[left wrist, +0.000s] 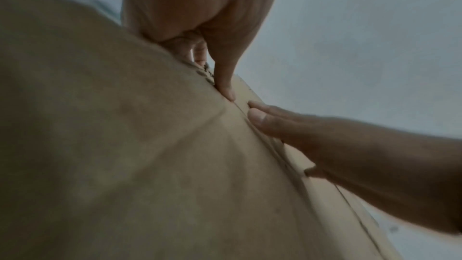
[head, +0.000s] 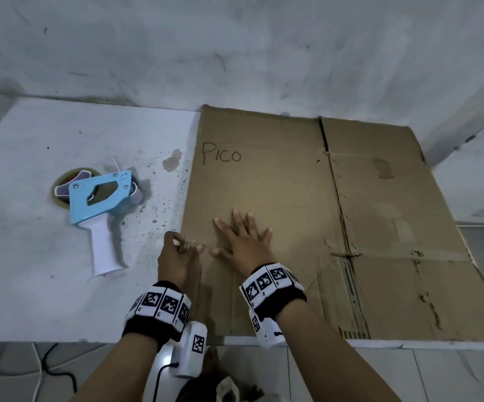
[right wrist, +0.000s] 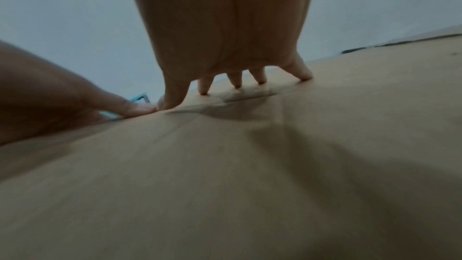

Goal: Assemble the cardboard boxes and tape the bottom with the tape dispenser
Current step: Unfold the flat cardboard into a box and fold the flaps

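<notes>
A flattened brown cardboard box (head: 278, 184) marked "PICO" lies on the white table (head: 31, 285), right of centre. My left hand (head: 185, 246) pinches its left edge, thumb on top and fingers curled at the edge; the left wrist view shows the left hand's thumb (left wrist: 227, 90) pressed on the cardboard box (left wrist: 125, 145). My right hand (head: 240, 233) lies flat on the panel with fingers spread, and in the right wrist view its fingertips (right wrist: 237, 84) press on the cardboard box (right wrist: 250, 165). The blue and white tape dispenser (head: 101, 204) lies on the table to the left, untouched.
A grey wall (head: 235, 53) runs close behind the table. The box's right part reaches the table's right side, and its flaps reach the near edge. Cables (head: 49, 369) lie on the tiled floor below the front edge.
</notes>
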Demonstrator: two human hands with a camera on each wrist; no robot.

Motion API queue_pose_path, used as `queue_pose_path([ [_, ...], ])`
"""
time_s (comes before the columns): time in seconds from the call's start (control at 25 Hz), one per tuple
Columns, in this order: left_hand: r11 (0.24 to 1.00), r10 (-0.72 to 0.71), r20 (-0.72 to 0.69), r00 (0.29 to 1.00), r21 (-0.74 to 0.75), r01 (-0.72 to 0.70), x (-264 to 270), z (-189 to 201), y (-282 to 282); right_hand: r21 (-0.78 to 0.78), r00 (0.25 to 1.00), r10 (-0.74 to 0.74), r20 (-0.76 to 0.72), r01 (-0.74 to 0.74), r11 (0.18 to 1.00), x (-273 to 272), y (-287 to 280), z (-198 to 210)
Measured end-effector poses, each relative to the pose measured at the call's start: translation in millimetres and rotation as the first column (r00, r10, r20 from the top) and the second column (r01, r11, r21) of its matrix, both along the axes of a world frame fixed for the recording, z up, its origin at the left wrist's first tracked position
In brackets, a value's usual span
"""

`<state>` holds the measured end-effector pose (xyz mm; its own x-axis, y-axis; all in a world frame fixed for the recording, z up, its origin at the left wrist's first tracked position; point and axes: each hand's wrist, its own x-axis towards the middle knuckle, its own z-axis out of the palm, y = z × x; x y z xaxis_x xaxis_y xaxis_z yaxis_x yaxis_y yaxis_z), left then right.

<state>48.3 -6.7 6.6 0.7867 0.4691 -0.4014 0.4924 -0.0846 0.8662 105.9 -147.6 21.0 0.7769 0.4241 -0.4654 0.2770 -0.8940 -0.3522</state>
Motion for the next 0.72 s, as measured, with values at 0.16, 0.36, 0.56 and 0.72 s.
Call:
queue_pose_path([
  [0.16, 0.992, 0.045, 0.033, 0.998, -0.117, -0.041, 0, -8, 4, -0.075, 0.962, 0.168, 0.214, -0.155, 0.985, -62, -17, -11],
  [0.36, 0.997, 0.074, 0.079, 0.994, -0.027, -0.072, 4, 6, -1, -0.212, 0.928, 0.297, 0.223, -0.251, 0.944, -106, -38, -18],
  [0.56, 0.967, -0.193, -0.247, 0.95, 0.115, 0.226, -40, 31, 5, -0.138, 0.923, 0.322, 0.213, -0.298, 0.945, -100, -52, -8],
  [0.72, 0.989, -0.15, -0.227, 0.962, -0.021, 0.149, -88, 31, 2, -0.092, 0.939, 0.338, 0.057, -0.332, 0.939, -89, -50, 6],
])
